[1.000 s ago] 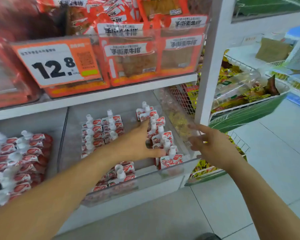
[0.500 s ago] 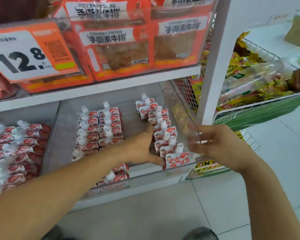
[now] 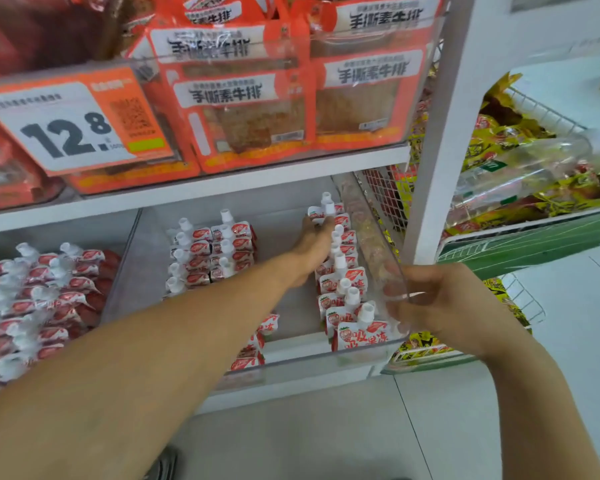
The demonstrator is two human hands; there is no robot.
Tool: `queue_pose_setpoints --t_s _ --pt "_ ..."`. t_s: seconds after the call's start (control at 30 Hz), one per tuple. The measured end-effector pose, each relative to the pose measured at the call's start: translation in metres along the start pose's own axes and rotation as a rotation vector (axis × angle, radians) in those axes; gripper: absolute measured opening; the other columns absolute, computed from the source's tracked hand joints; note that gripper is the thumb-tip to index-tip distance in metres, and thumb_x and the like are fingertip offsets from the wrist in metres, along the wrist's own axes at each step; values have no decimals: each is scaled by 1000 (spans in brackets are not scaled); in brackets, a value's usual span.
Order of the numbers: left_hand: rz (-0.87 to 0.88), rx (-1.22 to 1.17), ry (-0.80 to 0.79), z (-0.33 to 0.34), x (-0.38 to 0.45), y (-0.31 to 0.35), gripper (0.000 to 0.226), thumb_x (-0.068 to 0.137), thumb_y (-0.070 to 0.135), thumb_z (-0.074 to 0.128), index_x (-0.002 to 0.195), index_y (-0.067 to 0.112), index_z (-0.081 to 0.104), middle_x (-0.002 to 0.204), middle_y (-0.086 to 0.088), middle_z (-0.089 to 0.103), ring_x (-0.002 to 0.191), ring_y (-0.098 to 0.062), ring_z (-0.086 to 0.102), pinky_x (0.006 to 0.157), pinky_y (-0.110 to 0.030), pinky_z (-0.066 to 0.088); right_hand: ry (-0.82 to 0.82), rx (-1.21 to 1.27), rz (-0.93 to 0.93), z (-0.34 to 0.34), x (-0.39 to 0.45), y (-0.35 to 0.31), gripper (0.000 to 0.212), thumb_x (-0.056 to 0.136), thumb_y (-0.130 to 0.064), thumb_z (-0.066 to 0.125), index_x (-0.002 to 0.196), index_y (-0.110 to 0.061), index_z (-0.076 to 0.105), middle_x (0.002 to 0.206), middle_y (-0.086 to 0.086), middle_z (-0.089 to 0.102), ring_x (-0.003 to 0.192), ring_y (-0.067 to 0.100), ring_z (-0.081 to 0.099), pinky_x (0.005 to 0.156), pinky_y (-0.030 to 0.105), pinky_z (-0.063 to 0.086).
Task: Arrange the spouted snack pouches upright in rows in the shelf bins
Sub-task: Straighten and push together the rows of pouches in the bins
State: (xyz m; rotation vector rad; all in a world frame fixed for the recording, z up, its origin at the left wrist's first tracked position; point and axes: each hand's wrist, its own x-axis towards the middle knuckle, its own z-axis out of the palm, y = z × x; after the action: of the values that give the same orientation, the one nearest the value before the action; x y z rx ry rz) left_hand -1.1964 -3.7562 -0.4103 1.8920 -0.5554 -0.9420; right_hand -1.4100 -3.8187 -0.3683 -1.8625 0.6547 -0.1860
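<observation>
I'm looking down at the white shelf (image 3: 222,188), with the clear bin (image 3: 326,362) pulled forward on the lower level. Largest first: the bin fills the middle of my view, its right wall running from 5 o'clock up toward 1 o'clock. Inside it, the right-hand row of spouted pouches (image 3: 343,296) stands upright along that wall, from the front lip back to the far end. A shorter block of pouches (image 3: 212,251) stands at 10 o'clock from there, and a few front pouches (image 3: 257,341) sit partly hidden under my forearm at 7 o'clock of the row. A neighbouring bin of pouches (image 3: 39,303) lies at the far left.

My left hand (image 3: 314,244) reaches deep, fingers extended against the rearmost pouch (image 3: 326,213) at 12 o'clock of the row; whether they pinch it or only press I cannot tell. My right hand (image 3: 440,299) curls round the bin's right front corner, grasping the wall.

To do this step well, I judge the right hand should keep the bin steady while the left nudges the back pouches square against the wall, spouts up, without toppling neighbours. The soft pouches will likely lean if pushed high, so press low on the body.
</observation>
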Motion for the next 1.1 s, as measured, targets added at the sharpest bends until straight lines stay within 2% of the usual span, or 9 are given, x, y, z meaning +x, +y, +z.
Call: queue_pose_setpoints --t_s 0.13,0.3,0.53,0.63,0.77,0.97,1.03,1.07,1.1 --pt "-25 74 -86 -18 -6 4 67 99 58 28 155 25 9 157 6 28 140 -17 29 115 -39 23 -27 23 -23 -2 -2 1 35 80 -4 73 97 -33 77 93 -8 77 81 16 75 81 52 59" --pt "-75 56 -323 -27 -31 12 57 95 41 55 146 28 33 144 13 41 135 -12 35 109 -52 34 -50 9 -24 -4 -1 0 34 81 -6 72 92 -38 76 92 -12 76 80 11 74 75 42 60" --pt "-143 -75 -317 -26 -46 21 57 90 28 67 141 25 42 142 7 50 136 -16 40 113 -57 27 -68 49 -5 -6 2 -3 29 79 -3 77 94 -28 78 89 -7 77 79 16 75 76 42 61" --pt "-78 253 -366 -42 -62 26 43 88 32 68 127 29 49 113 19 57 118 -6 49 102 -47 47 -78 39 -3 -6 -2 -2 29 81 -8 75 101 -31 77 95 -8 77 84 16 75 81 46 60" --pt "-112 348 -545 -29 -79 19 38 80 27 79 108 5 66 101 4 73 95 -11 69 83 -32 59 -63 46 -5 -4 -3 -1 31 82 -6 74 102 -29 77 96 -7 77 84 17 75 81 49 60" --pt "-38 334 -335 -2 -85 0 42 73 12 82 110 9 63 96 0 69 84 -14 68 73 -28 60 -49 26 -15 -3 0 -1 35 81 -1 75 102 -29 77 92 -5 77 82 18 75 77 48 60" --pt "-37 374 -293 -10 -89 -1 26 76 20 82 94 26 65 94 -2 71 94 -17 66 68 -10 52 -45 22 -10 -3 -1 0 34 80 -2 75 101 -28 77 92 -5 77 81 18 75 78 48 60" --pt "-28 391 -279 -11 -90 -2 24 78 25 81 94 26 63 87 15 60 91 -13 62 59 -3 45 -41 19 -13 -4 -1 0 34 81 -2 74 101 -28 77 93 -6 77 81 18 75 79 48 60" --pt "-53 385 -269 -11 -92 -4 22 79 27 80 82 13 62 68 11 50 86 -9 62 59 -3 45 -41 16 -19 -3 -1 1 34 81 -2 74 102 -28 77 94 -6 77 82 18 75 80 47 60"
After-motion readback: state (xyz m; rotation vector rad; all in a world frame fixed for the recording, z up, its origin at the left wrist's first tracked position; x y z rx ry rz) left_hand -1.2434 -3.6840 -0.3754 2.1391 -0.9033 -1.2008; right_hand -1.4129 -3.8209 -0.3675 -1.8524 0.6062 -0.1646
